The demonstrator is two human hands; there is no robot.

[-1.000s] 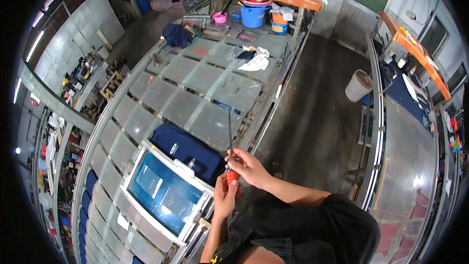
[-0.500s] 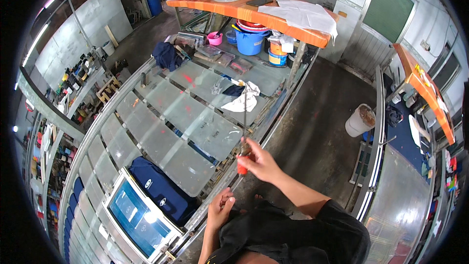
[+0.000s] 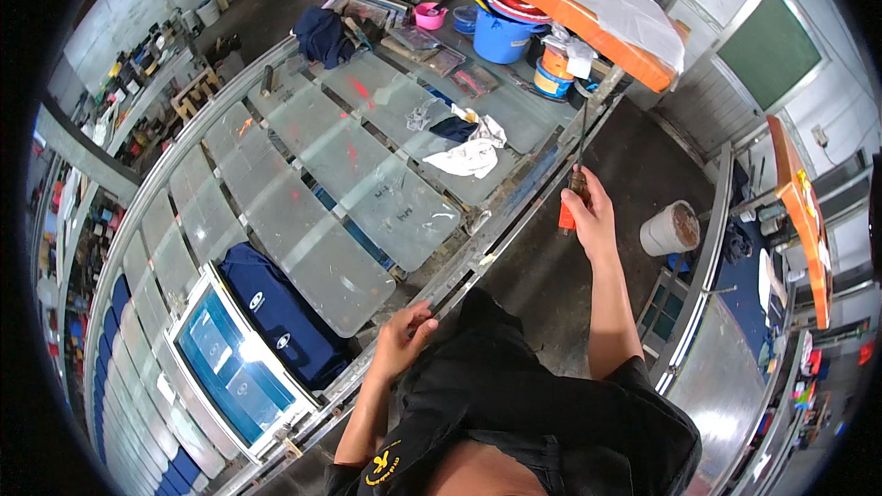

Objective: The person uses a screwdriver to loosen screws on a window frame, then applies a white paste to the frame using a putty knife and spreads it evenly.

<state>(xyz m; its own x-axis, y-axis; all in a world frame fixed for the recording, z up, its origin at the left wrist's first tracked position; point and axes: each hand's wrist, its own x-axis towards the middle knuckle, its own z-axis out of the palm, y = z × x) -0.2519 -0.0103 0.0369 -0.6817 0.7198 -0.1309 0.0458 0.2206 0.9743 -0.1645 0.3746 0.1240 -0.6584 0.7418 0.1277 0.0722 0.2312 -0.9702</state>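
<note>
My right hand [image 3: 595, 216] is closed on a screwdriver [image 3: 569, 213] with a red handle and a long dark shaft pointing up, held out to the right above the aisle. My left hand [image 3: 402, 338] is empty, fingers loosely curved and apart, near the long metal rail [image 3: 478, 253]; whether it touches the rail I cannot tell. To its left lie a white-framed screen [image 3: 219, 354] with a blue middle and a dark navy fabric panel [image 3: 276, 312] on the grey boards. A white cloth [image 3: 459, 158] lies farther up on the boards.
An orange-topped table [image 3: 616, 50] stands ahead, with buckets [image 3: 501, 41] under it. A pale waste bucket [image 3: 663, 230] stands on the aisle floor [image 3: 542, 294]. A metal-edged bench [image 3: 717, 386] runs along the right, and cluttered shelves [image 3: 161, 60] along the left.
My left hand has let go of the screwdriver handle and moved down-left. My right hand has carried the screwdriver up and to the right. The view has turned.
</note>
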